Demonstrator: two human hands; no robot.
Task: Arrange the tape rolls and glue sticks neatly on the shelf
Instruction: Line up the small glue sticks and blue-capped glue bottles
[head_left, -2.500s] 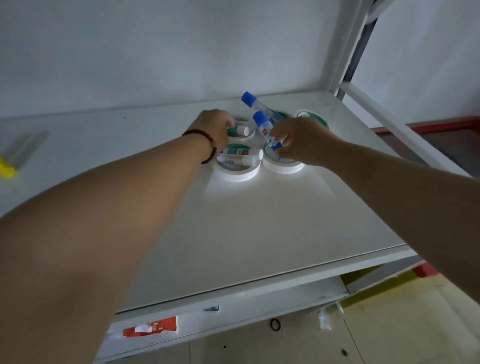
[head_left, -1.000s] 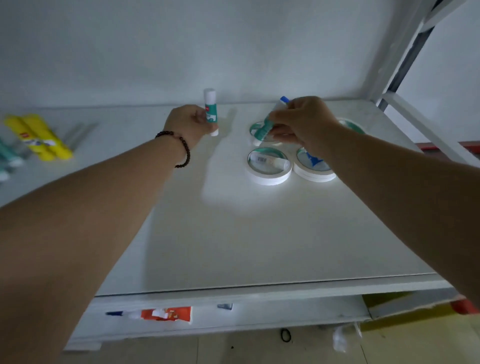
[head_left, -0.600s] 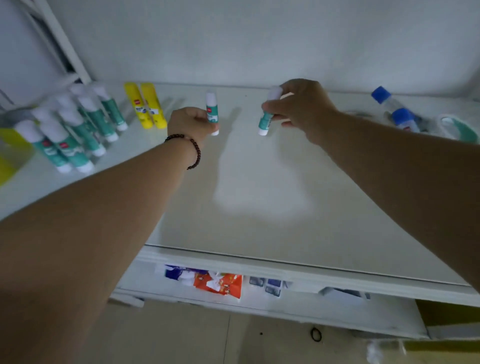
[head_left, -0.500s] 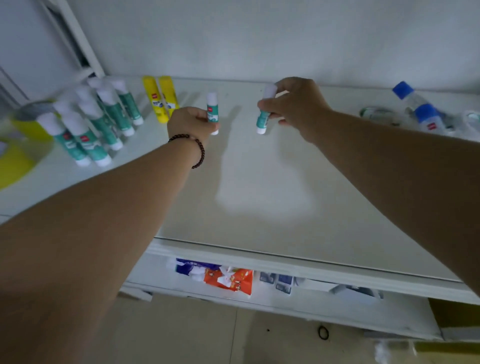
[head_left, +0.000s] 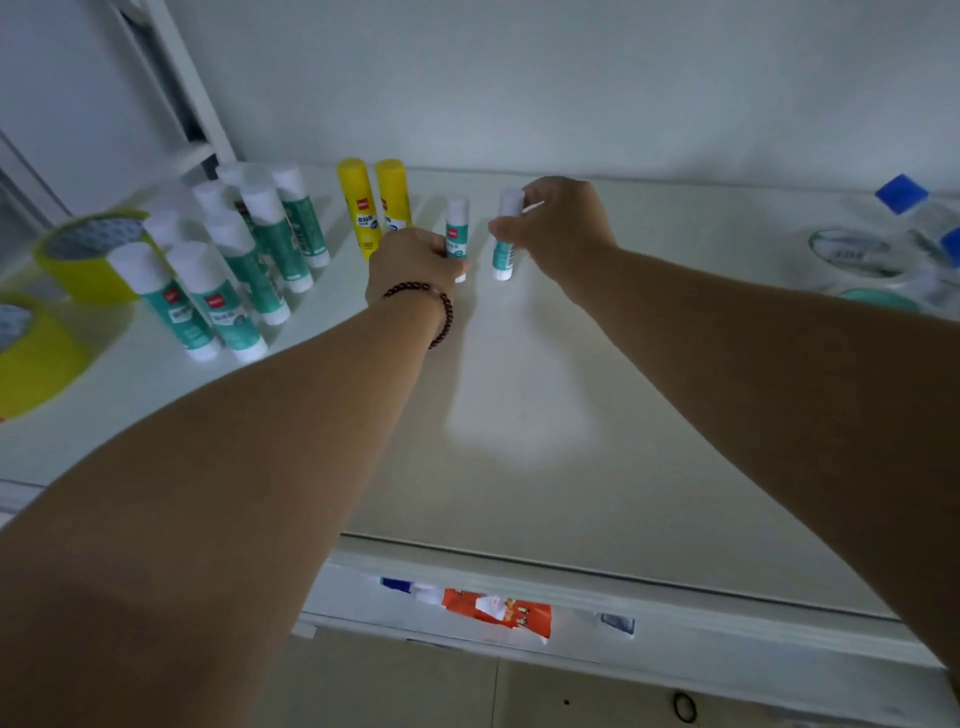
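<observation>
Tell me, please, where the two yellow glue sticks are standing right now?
The yellow glue sticks stand upright, side by side, at the back of the shelf, left of centre, just beyond the left hand.

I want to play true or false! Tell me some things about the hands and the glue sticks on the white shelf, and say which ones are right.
1. Each hand holds a small green-and-white glue stick. True: the left hand grips one small green-and-white glue stick, and the right hand grips the other.
2. The two yellow glue sticks are lying flat. False: they stand upright, just left of the hands.
3. The left wrist wears a dark beaded bracelet. True.
4. The yellow tape rolls sit on the right end of the white shelf. False: they are on the left end.
5. The blue-capped bottles stand beside the big green-and-white glue sticks. False: the bottles are far right, those sticks far left.
</observation>
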